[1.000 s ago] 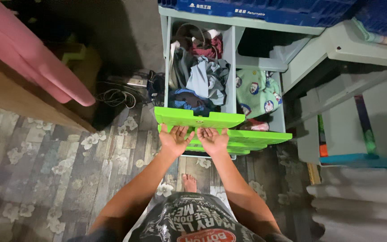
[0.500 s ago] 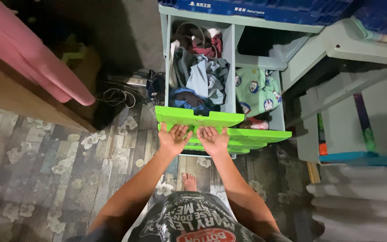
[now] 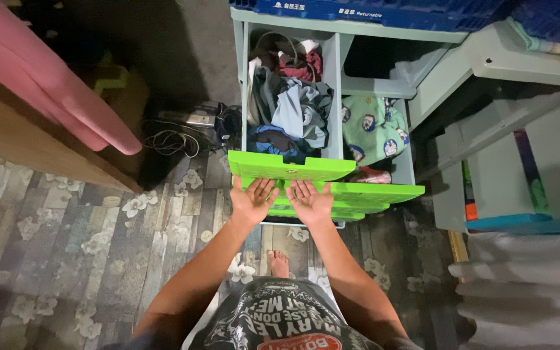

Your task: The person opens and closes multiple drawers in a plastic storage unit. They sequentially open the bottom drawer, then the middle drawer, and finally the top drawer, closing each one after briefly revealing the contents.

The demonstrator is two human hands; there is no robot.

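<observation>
Bright green drawer front [image 3: 286, 167], grey, blue and dark red clothes [image 3: 290, 107] heaped in the drawer, mint-green cartoon-print fabric [image 3: 372, 131], grey wood-look floor [image 3: 66, 259] scattered with white flowers, pink cushion [image 3: 53, 84], dark blue crate [image 3: 371, 14].

Bare arms, bare foot [image 3: 279, 263], dark printed shirt [image 3: 273, 321] with pale lettering.

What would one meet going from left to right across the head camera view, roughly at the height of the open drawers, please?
Pink cushion → tangle of black cables → open drawer of crumpled clothes → green cartoon-print garment → grey plastic cabinet.
</observation>
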